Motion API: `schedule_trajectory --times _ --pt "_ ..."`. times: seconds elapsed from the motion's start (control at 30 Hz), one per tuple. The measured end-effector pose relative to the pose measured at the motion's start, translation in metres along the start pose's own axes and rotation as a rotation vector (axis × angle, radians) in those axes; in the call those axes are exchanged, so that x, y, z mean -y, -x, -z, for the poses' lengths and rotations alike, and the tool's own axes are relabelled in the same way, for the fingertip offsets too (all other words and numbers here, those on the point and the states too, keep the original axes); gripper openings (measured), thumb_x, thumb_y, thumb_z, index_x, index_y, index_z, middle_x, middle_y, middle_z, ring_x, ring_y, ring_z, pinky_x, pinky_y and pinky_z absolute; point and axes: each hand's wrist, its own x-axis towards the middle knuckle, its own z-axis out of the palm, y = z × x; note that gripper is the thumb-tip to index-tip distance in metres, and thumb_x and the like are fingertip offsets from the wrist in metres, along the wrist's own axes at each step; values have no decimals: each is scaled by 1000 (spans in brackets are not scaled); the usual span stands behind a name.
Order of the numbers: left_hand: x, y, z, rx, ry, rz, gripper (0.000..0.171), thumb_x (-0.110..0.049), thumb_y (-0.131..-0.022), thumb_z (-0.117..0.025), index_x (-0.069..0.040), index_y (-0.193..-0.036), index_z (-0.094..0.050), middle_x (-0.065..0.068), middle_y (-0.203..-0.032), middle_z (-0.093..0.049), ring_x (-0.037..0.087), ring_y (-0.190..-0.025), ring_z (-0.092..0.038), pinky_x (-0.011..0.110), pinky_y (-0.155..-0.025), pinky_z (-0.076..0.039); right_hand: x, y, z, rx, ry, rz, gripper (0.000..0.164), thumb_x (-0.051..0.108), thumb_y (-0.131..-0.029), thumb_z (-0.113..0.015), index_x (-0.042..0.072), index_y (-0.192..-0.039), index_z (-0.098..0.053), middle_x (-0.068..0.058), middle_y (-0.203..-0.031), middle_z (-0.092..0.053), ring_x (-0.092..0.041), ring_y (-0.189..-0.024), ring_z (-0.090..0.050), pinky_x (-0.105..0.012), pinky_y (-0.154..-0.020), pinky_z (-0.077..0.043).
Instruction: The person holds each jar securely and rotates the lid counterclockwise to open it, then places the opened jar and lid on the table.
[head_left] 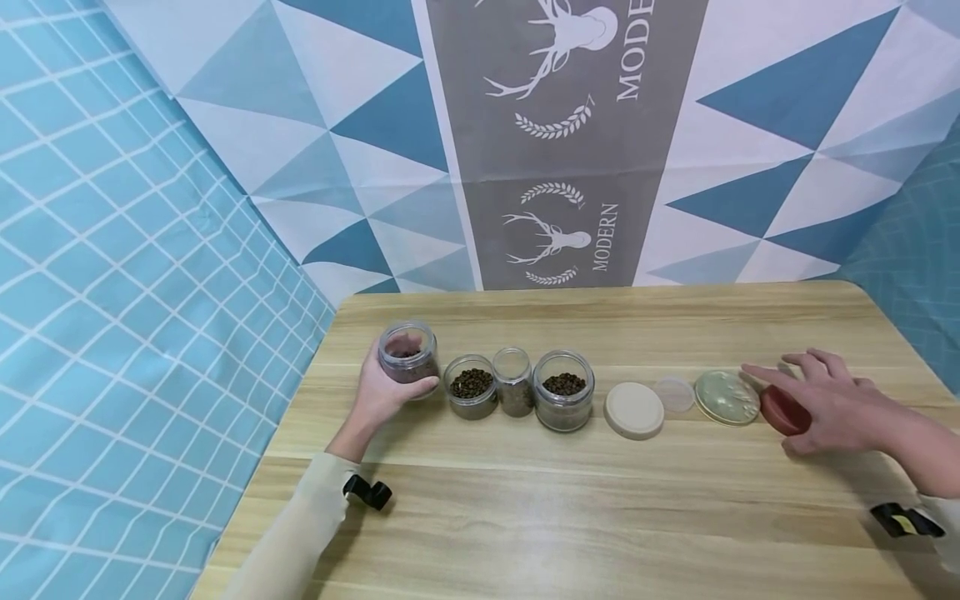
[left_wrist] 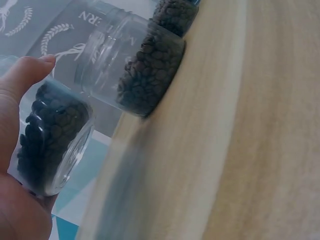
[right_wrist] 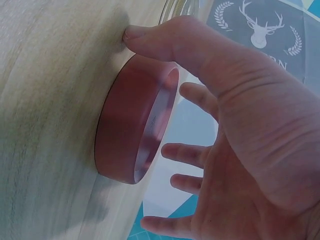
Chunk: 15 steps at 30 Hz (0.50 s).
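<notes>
My left hand (head_left: pixel 375 392) grips a clear jar (left_wrist: pixel 52 135) partly filled with dark beans, its thumb along one side. In the left wrist view the jar appears raised off the table. My right hand (head_left: pixel 851 410) hovers over a red lid (right_wrist: pixel 125 120) at the right, thumb and fingers spread around it. The lid lies with its hollow side up. Contact between the fingers and the lid does not show. Beside that hand lies a greenish-gold lid (head_left: pixel 726 398).
Right of the held jar stand a low jar (head_left: pixel 472 407), a narrow jar (head_left: pixel 516 396) and a wide jar (head_left: pixel 564 408), all open and holding dark contents. A cream lid (head_left: pixel 634 410) and a small translucent lid (head_left: pixel 675 394) continue the row on the wooden table (head_left: pixel 525 517).
</notes>
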Motion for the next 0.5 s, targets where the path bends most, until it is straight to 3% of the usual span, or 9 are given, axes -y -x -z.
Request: schedule_trajectory --times 0.1,0.33,0.5 --pt "3 0 -1 19 7 3 93 1 -76 -99 0 -156 -50 23 -152 -69 17 -133 -67 12 -116 -46 0 0 0 1 -2 -1 124 29 -65 -105 19 -168 -37 -45 -154 -40 -72 -138 -27 -83 -77 -54" --pt "9 4 -1 56 -11 32 99 -2 -76 -100 -2 -159 -47 21 -155 -66 28 -142 -62 13 -116 -45 1 0 1 3 -14 -3 123 30 -65 -105 18 -168 -38 -45 -154 -39 -72 -138 -27 -84 -76 -54" --pt "12 4 -1 91 9 35 99 -1 -75 -101 -3 -159 -48 20 -156 -66 14 -137 -64 13 -117 -46 1 0 0 6 -25 -12 123 31 -65 -105 17 -167 -38 -45 -153 -40 -72 -137 -28 -84 -77 -54"
